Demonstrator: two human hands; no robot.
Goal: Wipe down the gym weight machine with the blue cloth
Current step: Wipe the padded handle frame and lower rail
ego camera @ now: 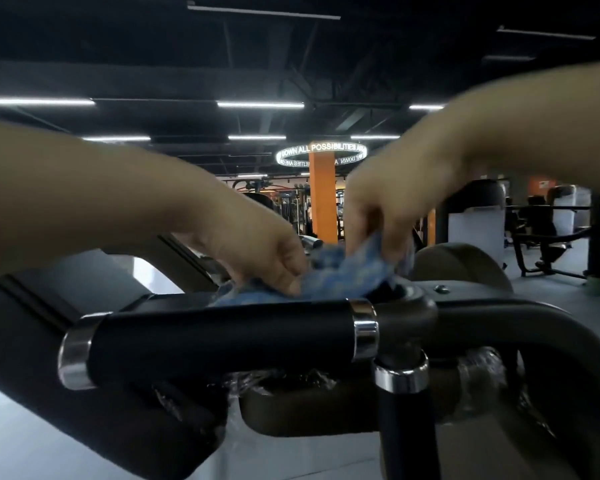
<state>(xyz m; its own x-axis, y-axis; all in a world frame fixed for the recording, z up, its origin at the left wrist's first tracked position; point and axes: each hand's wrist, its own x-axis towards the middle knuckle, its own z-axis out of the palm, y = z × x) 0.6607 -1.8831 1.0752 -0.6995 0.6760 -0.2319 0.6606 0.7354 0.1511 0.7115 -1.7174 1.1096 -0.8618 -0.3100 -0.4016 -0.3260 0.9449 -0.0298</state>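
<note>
A gym: weight machines (pixel 548 233), cable racks (pixel 291 206), an orange pillar (pixel 323 195), strip lights (pixel 260 105).

Blue cloth on a black and silver gym machine

The soft blue cloth (pixel 343 275) has a checked pattern of light and darker blue squares. The round black handle bar (pixel 222 337) has shiny silver rings (pixel 364 329) at its ends. The curved metal frame of the weight machine (pixel 499 317) is dark grey-brown. Far back stands a tall orange pillar (pixel 322 195) with a glowing white ring of letters (pixel 321 152) around it. The ceiling (pixel 118 46) is black with long white light strips (pixel 260 105). The floor (pixel 551 292) is grey.
</note>
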